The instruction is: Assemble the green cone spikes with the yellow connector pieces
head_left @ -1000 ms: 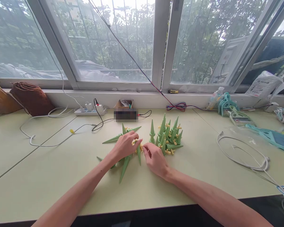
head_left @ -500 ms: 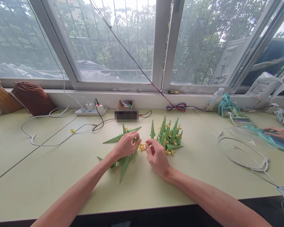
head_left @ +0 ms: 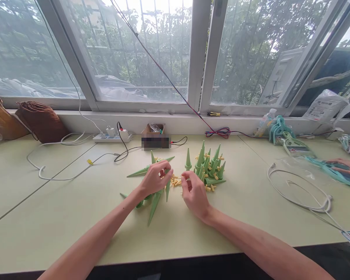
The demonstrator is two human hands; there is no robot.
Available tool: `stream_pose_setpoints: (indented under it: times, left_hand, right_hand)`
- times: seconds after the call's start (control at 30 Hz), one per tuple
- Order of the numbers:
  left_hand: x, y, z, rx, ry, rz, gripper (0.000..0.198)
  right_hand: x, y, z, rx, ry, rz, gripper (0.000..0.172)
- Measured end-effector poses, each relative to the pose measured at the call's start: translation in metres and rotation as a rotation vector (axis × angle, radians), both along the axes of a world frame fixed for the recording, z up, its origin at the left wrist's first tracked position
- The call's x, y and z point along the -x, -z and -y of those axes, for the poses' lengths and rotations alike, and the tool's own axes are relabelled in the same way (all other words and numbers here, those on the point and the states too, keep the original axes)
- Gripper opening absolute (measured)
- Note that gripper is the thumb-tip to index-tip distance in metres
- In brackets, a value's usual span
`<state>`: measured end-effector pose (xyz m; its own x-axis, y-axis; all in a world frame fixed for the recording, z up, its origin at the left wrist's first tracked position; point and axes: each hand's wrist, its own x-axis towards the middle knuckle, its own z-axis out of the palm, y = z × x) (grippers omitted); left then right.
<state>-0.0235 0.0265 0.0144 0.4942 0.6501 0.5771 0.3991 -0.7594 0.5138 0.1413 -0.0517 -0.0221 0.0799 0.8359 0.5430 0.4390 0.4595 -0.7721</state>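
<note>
My left hand [head_left: 158,178] is closed around a green cone-shaped spike [head_left: 167,191], its point angled down toward the table. Beneath and around that hand lie several more green spikes [head_left: 154,208], pointing different ways. My right hand [head_left: 195,194] has thumb and forefinger pinched together at what looks like a small yellow peg, mostly hidden by the fingertips. Between the hands is a small heap of yellow pegs [head_left: 175,181]. Just beyond the right hand, a cluster of green spikes [head_left: 203,159] stands mostly upright, with yellow pieces on many of them.
Behind the spikes sits a small cardboard box [head_left: 153,130]. A power strip [head_left: 112,137] with cables is at the back left. On the right lie a coiled white cable [head_left: 297,171] and teal plastic items [head_left: 280,130]; another person's hand [head_left: 345,166] rests on a teal piece.
My left hand has turned slightly, and the spike in it now hangs lower. The right hand has shifted a little to the right, widening the gap. The other person's teal piece has tilted.
</note>
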Motion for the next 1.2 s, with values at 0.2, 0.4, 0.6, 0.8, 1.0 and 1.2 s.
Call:
stream_pose_setpoints:
  times: [0.2,0.4,0.6,0.8,1.0,1.2]
  left_hand:
    - [0.0001,-0.0026,0.0027,0.055,0.013,0.038,0.015]
    - [-0.0001,-0.0052,0.0044,0.11,0.029,0.069,0.016]
    - [-0.0016,-0.0073,0.007,0.133,0.045,0.081,0.018]
    - [-0.0027,-0.0068,0.0078,0.131,0.059,0.096,0.018]
    - [-0.004,-0.0072,0.0092,0.104,0.06,0.106,0.019]
    - [-0.0032,-0.0029,0.0077,0.024,0.044,0.09,0.018]
  right_hand:
    - [0.0001,-0.0014,0.0019,0.015,0.007,-0.028,0.016]
    - [0.0004,-0.0022,0.0018,0.01,-0.003,-0.043,0.016]
    - [0.0005,0.0001,0.0017,0.024,-0.079,-0.07,0.016]
    - [0.0002,0.0009,0.0014,0.029,-0.123,-0.102,0.017]
    - [-0.0002,0.0001,0.0009,0.031,-0.126,-0.109,0.018]
    - [-0.0009,0.0019,0.0002,0.018,-0.117,-0.104,0.019]
